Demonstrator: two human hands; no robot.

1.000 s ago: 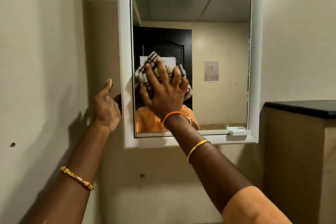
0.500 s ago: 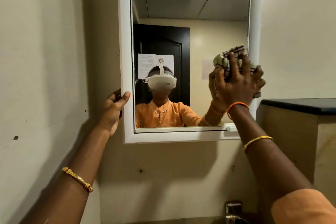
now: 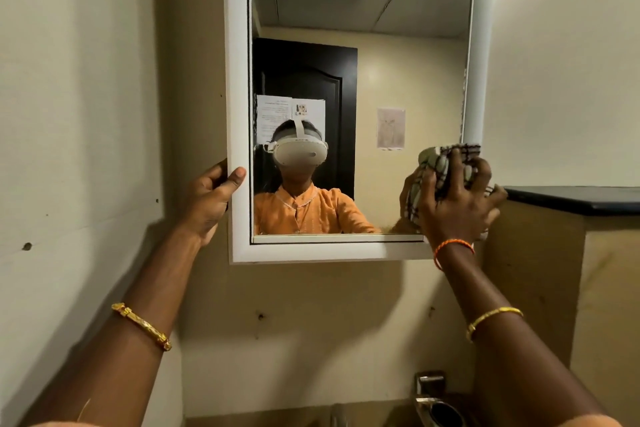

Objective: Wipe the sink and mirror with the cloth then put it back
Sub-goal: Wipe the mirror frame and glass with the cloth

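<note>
**Cloth pressed at the mirror's lower right corner**

The right hand (image 3: 457, 204) has its grip closed around a bunched checked cloth (image 3: 446, 163), fingers spread over the fabric and pushing it against the lower right corner of the mirror (image 3: 398, 62). Part of the cloth bulges out above the knuckles, and its reflection shows in the glass just left of the grip. An orange thread band sits at that wrist, with a thin gold bangle (image 3: 493, 321) further down the forearm.

The left hand (image 3: 211, 199) grips the white frame (image 3: 237, 80) on the mirror's left edge, thumb lying across the front of the frame and fingers curled behind it. A gold bracelet (image 3: 142, 326) circles that forearm.

Just right of the cloth-holding grip, a dark tabletop (image 3: 571, 199) caps a tan cabinet. Below that grip, at the bottom edge of the view, a metal tap (image 3: 431, 392) is partly visible. The sink itself cannot be made out.
</note>
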